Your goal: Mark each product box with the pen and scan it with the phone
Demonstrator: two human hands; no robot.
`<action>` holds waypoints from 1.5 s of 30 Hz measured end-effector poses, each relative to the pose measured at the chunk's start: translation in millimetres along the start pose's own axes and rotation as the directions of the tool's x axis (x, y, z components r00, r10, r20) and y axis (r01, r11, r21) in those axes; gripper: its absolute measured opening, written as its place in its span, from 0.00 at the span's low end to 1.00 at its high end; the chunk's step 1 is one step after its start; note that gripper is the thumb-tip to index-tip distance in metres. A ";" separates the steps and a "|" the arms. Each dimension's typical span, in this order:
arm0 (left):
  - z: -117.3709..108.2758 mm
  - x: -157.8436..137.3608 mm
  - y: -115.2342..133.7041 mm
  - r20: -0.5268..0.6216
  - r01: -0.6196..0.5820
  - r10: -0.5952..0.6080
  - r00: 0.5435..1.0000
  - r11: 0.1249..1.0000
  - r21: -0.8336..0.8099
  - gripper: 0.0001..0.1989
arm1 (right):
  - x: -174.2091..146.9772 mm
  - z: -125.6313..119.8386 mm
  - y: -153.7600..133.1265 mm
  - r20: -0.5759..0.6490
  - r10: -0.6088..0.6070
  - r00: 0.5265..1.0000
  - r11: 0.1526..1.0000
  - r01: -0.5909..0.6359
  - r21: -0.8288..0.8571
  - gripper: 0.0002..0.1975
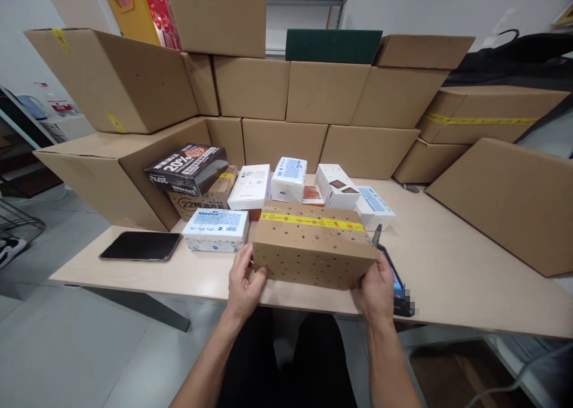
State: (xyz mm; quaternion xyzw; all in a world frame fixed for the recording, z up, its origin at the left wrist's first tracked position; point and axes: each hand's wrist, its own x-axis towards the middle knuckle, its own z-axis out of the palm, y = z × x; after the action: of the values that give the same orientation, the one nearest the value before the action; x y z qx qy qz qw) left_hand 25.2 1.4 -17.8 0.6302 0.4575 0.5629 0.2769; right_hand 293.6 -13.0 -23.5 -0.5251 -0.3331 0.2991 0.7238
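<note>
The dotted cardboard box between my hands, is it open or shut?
Shut: on the box, yellow tape runs along the top, and no flap stands raised there.

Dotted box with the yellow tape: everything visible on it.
The dotted box is a brown, oblong carton, cardboard by its look, with small dark marks scattered over its front and top. Yellow tape with reddish print runs lengthwise along the top, which looks closed. Its long front side faces the wearer, near the table's front edge. The left hand holds one end, the right hand the other. Whether its underside touches the table is unclear.
</note>
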 end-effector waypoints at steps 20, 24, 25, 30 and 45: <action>-2.8 0.1 -10.6 -0.108 0.055 -0.079 0.991 0.977 -0.208 0.15 | -4.8 -1.1 -8.3 -0.059 0.133 0.989 0.986 -0.127 0.105 0.19; -2.3 -1.6 -8.8 -0.148 0.082 -0.115 0.982 0.974 -0.210 0.18 | -6.4 -3.2 -9.0 -0.046 0.133 0.990 0.989 -0.129 0.072 0.20; -1.9 -2.2 -8.5 -0.166 0.081 -0.115 0.979 0.976 -0.202 0.19 | -6.8 -4.2 -8.8 -0.043 0.135 0.990 0.989 -0.132 0.063 0.20; 0.0 -5.5 -7.7 -0.243 -0.019 -0.028 0.970 0.981 -0.192 0.20 | -9.5 -9.3 -4.5 -0.030 0.144 0.989 0.990 -0.144 0.008 0.23; -4.3 -27.4 50.2 -0.138 -0.641 0.727 0.673 0.666 0.382 0.15 | -15.4 -13.6 -59.3 -0.059 -0.021 0.998 1.000 0.020 -0.020 0.33</action>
State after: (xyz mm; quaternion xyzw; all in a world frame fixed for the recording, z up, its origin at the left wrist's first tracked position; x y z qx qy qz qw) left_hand 35.8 -45.2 14.0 0.7049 0.2983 0.6314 -0.1243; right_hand 300.1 -48.7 27.7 -0.5372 -0.3198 0.2729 0.7312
